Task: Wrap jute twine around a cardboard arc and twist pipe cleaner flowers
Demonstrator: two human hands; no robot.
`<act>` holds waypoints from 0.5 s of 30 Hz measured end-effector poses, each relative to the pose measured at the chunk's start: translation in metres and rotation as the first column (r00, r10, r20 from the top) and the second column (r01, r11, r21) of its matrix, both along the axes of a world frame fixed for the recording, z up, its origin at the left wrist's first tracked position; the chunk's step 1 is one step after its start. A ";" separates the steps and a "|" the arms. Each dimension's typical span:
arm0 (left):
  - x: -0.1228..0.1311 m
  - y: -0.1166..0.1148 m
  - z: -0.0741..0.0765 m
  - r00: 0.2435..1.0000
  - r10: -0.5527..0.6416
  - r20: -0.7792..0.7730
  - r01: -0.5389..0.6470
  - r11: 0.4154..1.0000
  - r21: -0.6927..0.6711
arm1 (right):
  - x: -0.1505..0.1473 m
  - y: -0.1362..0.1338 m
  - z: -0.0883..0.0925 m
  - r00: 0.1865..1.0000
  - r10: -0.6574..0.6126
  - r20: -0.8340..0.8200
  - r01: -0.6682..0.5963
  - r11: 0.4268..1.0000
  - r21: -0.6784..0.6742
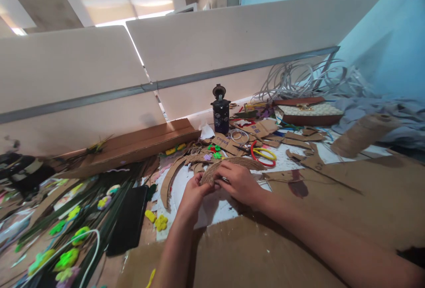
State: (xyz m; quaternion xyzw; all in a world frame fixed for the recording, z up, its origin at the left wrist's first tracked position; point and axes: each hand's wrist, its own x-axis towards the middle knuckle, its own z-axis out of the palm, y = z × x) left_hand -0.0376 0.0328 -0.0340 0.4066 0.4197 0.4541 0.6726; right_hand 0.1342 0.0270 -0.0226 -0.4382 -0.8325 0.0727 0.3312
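Note:
My left hand [195,197] and my right hand [241,184] meet over the middle of the table, both closed on a curved piece wrapped in brown twine [245,162]. The fingers of both hands pinch its near left end; the fingertips partly hide that end. The wrapped curve reaches rightward beyond my right hand. To its left lies a bare curved cardboard strip [170,184]. Scissors with red and yellow handles [272,164] rest just beyond my right hand. A large cone of twine [367,135] lies tilted at the right.
A dark bottle [221,117] with its lid raised stands at the back. Cardboard scraps [229,144] surround it. Left of my hands are a black phone [128,221], yellow fuzzy flowers [161,222] and dark green stems. A patterned bag [308,113] sits at back right, below coiled white tubing [292,77].

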 end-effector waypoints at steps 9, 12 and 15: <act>-0.003 -0.003 0.006 1.000 0.009 -0.008 -0.009 1.000 -0.010 | 0.003 0.003 -0.003 0.997 0.023 -0.080 -0.025 1.000 -0.017; -0.002 -0.003 0.007 1.000 0.004 -0.017 -0.004 1.000 -0.003 | 0.004 0.004 -0.002 0.996 0.012 -0.092 -0.014 1.000 -0.020; -0.002 -0.003 0.007 1.000 0.008 -0.017 -0.008 1.000 -0.005 | 0.004 0.005 -0.002 0.994 0.018 -0.107 -0.020 1.000 -0.024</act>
